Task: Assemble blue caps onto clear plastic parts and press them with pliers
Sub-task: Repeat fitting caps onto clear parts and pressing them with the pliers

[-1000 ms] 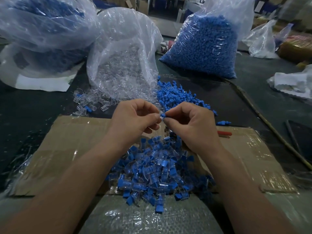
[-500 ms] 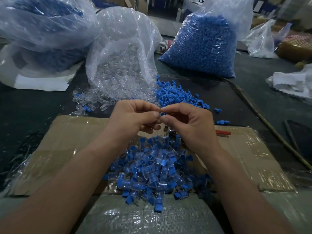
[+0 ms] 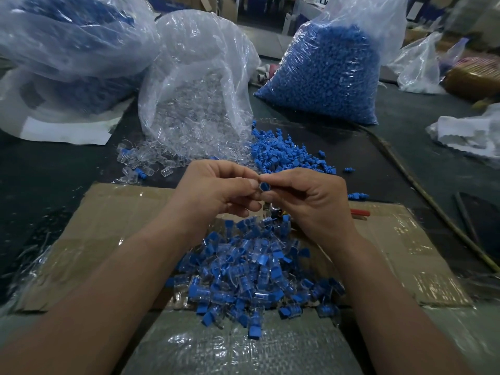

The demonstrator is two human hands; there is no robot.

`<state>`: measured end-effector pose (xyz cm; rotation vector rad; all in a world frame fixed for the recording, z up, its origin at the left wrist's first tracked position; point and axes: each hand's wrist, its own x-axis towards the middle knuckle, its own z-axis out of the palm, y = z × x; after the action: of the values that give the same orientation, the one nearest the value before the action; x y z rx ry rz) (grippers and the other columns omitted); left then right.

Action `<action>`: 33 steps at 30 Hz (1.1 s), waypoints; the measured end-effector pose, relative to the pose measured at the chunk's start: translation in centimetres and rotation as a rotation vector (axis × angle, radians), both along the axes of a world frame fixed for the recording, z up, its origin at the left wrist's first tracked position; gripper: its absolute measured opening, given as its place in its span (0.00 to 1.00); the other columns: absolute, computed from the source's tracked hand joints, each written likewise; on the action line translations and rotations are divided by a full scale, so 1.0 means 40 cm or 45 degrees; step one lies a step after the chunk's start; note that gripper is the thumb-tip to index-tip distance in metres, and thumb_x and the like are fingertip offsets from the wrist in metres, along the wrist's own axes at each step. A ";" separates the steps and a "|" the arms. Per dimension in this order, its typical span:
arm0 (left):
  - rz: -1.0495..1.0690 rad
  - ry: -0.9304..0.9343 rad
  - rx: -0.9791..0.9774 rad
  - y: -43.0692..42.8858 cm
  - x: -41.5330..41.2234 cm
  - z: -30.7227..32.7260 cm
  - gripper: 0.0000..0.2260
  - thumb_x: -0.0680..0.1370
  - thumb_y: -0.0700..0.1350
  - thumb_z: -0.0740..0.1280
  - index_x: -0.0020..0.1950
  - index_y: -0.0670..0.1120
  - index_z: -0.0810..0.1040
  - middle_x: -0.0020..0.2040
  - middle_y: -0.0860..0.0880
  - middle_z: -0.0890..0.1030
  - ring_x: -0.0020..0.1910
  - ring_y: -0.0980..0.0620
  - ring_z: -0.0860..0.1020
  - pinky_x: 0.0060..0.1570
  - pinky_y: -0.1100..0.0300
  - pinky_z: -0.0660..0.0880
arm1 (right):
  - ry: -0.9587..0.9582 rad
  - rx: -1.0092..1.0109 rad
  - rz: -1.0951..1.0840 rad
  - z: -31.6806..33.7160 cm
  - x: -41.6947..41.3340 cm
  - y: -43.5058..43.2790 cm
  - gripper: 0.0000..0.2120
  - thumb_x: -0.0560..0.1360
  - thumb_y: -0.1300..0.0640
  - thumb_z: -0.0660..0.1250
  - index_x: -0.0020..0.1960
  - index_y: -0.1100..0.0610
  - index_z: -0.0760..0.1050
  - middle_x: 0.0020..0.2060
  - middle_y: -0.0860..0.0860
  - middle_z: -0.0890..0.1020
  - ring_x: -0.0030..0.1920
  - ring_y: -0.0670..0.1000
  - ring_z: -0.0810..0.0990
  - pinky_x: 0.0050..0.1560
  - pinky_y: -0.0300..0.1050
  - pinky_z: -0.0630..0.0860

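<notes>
Pinching, seemingly, one blue cap (image 3: 265, 186) two-handed.

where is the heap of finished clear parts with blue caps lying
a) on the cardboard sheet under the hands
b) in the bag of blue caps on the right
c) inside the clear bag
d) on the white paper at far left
a: the heap of capped clear parts lies on the cardboard sheet, just below the left hand and right hand, which together pinch one blue-capped piece.
</notes>
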<state>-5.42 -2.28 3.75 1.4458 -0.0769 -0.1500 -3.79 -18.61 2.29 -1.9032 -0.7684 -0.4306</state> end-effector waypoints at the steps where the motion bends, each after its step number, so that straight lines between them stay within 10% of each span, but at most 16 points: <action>1: -0.008 0.000 0.002 0.001 0.000 0.000 0.05 0.71 0.33 0.66 0.38 0.41 0.79 0.29 0.45 0.82 0.26 0.53 0.79 0.27 0.65 0.76 | -0.005 0.014 -0.001 -0.001 -0.001 0.000 0.17 0.66 0.62 0.72 0.54 0.58 0.76 0.42 0.43 0.80 0.43 0.41 0.81 0.45 0.34 0.77; 33: -0.055 0.045 -0.004 -0.006 -0.002 -0.001 0.02 0.68 0.33 0.68 0.39 0.39 0.78 0.31 0.43 0.82 0.27 0.51 0.80 0.28 0.64 0.77 | -0.023 -0.026 -0.067 0.008 -0.012 -0.009 0.14 0.65 0.64 0.74 0.49 0.54 0.78 0.38 0.43 0.80 0.39 0.42 0.81 0.39 0.32 0.77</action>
<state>-5.48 -2.50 3.70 1.4387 -0.0797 -0.2103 -4.27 -18.97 2.61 -1.9445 -0.7385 -0.4747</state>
